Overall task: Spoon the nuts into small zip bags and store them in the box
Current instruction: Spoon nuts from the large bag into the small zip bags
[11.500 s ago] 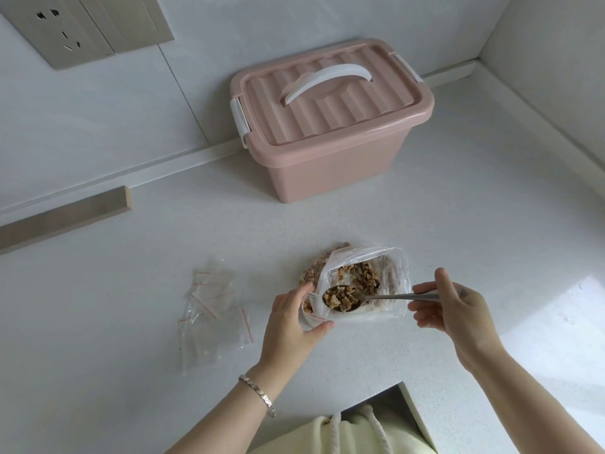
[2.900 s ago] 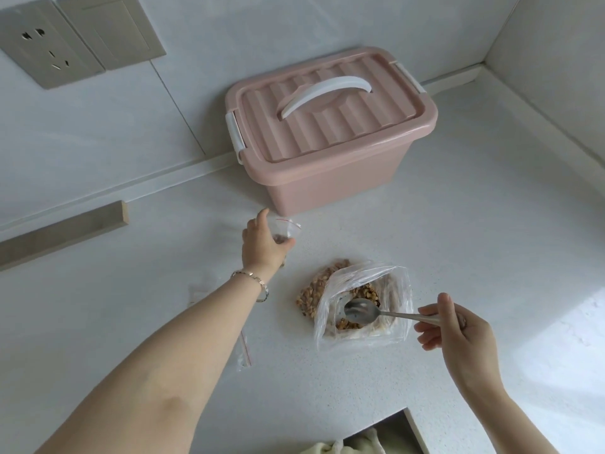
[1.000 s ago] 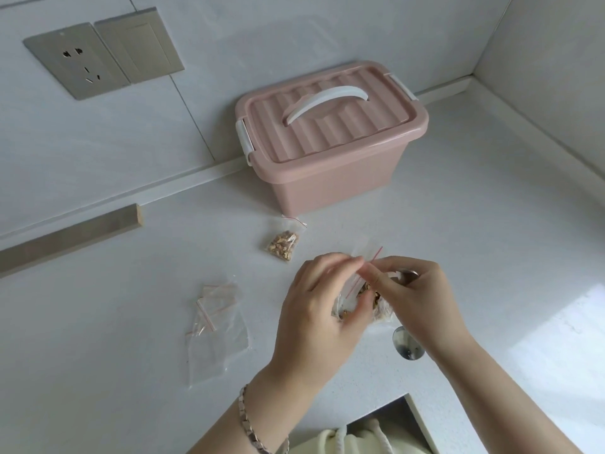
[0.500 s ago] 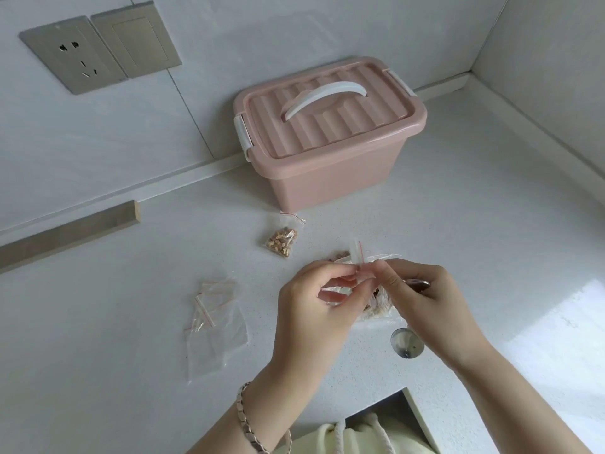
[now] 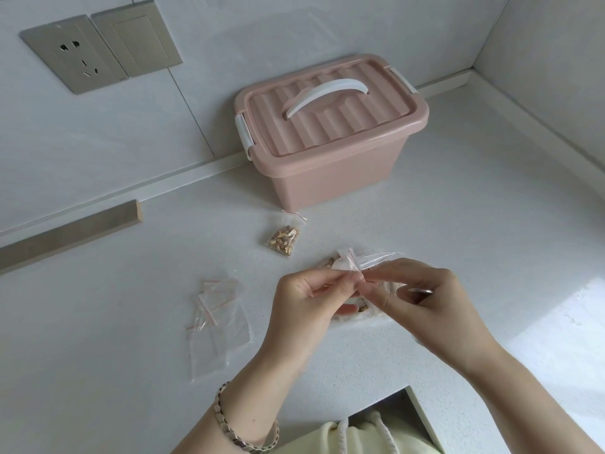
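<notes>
Matt pink plastic on the box, ribbed across the lid, with a smooth white plastic handle. Thin, clear, glossy film in the small zip bag pinched between both hands, likewise in the filled bag and the empty bags. Pale, finely speckled stone look on the tabletop, faintly sheened. Brushed metal on the socket plate. Linked metal in the bracelet. Soft cream cloth with twisted cord.
</notes>
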The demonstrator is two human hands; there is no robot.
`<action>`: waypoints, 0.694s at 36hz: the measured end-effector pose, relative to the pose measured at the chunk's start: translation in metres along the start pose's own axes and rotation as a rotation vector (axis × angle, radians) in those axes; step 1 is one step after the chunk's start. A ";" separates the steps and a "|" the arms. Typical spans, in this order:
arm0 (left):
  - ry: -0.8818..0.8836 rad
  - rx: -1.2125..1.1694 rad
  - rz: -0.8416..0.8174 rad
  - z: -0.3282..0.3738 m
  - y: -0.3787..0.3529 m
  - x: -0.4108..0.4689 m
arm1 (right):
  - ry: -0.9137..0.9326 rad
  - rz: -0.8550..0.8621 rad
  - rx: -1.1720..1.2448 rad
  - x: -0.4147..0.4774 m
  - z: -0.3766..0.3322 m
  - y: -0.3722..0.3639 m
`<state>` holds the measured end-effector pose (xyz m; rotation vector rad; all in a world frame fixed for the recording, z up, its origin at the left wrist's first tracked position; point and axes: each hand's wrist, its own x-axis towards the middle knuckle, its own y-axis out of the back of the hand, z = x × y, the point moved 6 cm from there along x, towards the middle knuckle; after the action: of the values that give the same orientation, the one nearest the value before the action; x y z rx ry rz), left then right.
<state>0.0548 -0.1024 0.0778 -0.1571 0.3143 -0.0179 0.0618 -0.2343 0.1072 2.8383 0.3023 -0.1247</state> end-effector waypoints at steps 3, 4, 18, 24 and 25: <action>0.014 0.081 -0.042 0.000 -0.001 0.001 | 0.042 -0.025 -0.084 0.000 0.002 -0.003; 0.025 0.105 -0.059 0.000 -0.001 0.002 | 0.053 -0.036 -0.100 -0.001 0.002 -0.004; -0.045 0.362 -0.332 0.001 -0.007 0.004 | 0.070 -0.050 -0.039 0.001 0.020 0.000; 0.064 0.219 -0.477 0.000 -0.005 0.001 | -0.021 -0.128 0.168 0.000 0.032 -0.003; 0.068 0.217 -0.436 0.000 -0.003 0.002 | -0.039 -0.111 0.159 0.000 0.031 -0.003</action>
<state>0.0570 -0.1054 0.0779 -0.0067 0.3385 -0.4884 0.0594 -0.2404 0.0765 2.9716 0.4613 -0.2361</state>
